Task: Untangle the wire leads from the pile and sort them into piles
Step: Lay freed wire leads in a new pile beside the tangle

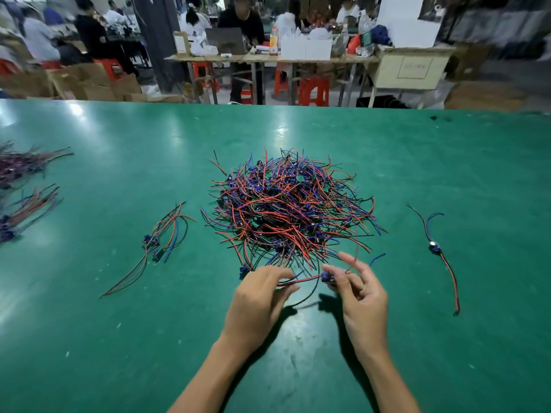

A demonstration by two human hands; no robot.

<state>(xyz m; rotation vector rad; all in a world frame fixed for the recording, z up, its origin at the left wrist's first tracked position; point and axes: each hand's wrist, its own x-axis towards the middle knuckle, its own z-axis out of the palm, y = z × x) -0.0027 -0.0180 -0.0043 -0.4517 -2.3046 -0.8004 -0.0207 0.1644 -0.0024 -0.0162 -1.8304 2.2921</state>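
— Both hands were nearest the camera, just this side of the heap. What did each one have?

— From my remote seat, I saw my left hand (262,289) pinching the red and black wires of one lead (301,280), and my right hand (359,289) pinching its small blue module end, the other fingers loosely spread. That lead hung between the two hands, just above the green table (119,338), its tail close to the heap's near edge; I couldn't tell whether it was fully free.

— And the sorting so far?

— Barely begun, I judged. A small group (162,234) of a few leads lay left of the heap, and a single lead (438,248) lay well apart on the right. The main pile (287,204) behind my hands was large and thoroughly knotted. Farther left, at the frame's edge, two bundles (26,186) lay straightened out.

— So most remained?

— Yes, nearly all of it, by my reckoning.
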